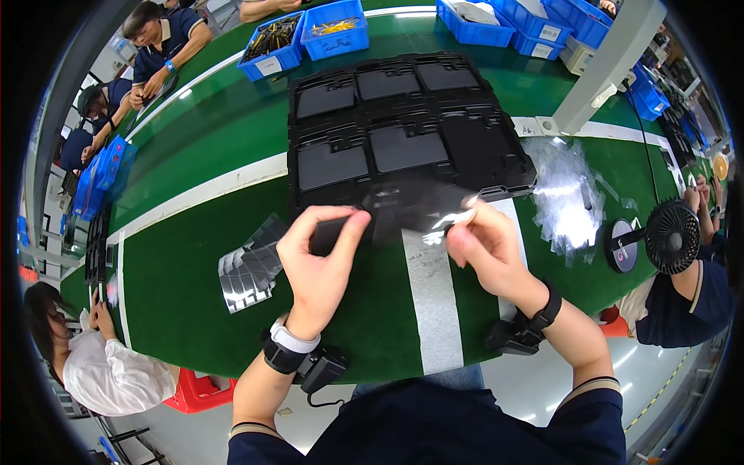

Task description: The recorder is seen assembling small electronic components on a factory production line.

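Observation:
Between my hands, above the green mat, is a thin dark flat panel (pixel 409 203), smeared by motion. My left hand (pixel 319 260) pinches its left edge between thumb and fingers. My right hand (pixel 496 246) is closed in a pinch on a glossy clear film (pixel 435 226) at the panel's right end. How much of the film still touches the panel I cannot tell. Just beyond lies a black molded tray (pixel 484 147), with dark grey rectangular panels (pixel 403 147) in several of its compartments. The near right compartment holds no such panel.
Left of my hands lies a sheet of film pieces (pixel 252 267). A pile of clear films (pixel 566 201) lies right of the tray, near a small black fan (pixel 673 236). Blue bins (pixel 335 31) stand at the back, and a grey post (pixel 608 70) rises at right. Other people sit around.

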`<move>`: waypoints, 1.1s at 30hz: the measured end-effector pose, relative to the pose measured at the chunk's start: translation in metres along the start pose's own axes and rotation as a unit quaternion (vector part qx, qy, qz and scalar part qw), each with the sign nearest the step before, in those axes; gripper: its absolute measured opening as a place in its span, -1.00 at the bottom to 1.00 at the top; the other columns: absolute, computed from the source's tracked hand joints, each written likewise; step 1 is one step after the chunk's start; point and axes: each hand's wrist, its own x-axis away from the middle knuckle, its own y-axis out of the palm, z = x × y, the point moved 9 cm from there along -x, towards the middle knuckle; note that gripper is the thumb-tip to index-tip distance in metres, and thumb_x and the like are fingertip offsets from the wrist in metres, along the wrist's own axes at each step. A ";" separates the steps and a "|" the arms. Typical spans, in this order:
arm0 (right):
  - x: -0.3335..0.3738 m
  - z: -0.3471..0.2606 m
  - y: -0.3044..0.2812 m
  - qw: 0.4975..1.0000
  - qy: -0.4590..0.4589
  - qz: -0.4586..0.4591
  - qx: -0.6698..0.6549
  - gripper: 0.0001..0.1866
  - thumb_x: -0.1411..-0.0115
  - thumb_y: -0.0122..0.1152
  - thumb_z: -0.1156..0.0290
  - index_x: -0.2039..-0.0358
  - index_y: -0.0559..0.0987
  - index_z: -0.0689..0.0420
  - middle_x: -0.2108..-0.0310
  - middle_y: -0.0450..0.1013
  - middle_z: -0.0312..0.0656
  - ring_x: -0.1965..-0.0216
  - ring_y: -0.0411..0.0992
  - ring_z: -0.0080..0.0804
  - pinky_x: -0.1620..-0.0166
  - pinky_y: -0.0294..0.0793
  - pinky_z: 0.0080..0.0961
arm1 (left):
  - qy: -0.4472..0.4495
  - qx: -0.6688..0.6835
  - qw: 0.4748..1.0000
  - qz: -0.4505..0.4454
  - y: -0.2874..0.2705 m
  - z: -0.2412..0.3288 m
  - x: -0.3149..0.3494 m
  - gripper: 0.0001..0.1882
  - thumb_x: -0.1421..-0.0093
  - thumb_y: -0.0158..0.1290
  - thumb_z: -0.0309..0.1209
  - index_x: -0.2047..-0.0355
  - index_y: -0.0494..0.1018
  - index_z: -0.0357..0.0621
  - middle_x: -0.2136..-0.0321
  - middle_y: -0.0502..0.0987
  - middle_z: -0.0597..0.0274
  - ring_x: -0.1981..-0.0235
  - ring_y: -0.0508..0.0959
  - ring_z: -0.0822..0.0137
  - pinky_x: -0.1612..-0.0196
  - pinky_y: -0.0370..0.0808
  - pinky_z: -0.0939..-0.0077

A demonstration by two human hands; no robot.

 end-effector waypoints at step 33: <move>0.000 -0.026 0.009 0.944 -0.142 -0.035 0.295 -0.64 0.06 0.35 0.53 0.17 0.58 0.18 0.46 0.52 -0.20 0.54 0.43 -0.56 0.45 0.42 -0.70 | -0.126 0.190 0.966 -0.119 0.030 -0.018 0.012 -0.84 -0.12 0.15 -0.41 0.42 0.42 -0.23 0.53 0.49 0.35 0.48 0.45 0.60 0.40 0.39 0.70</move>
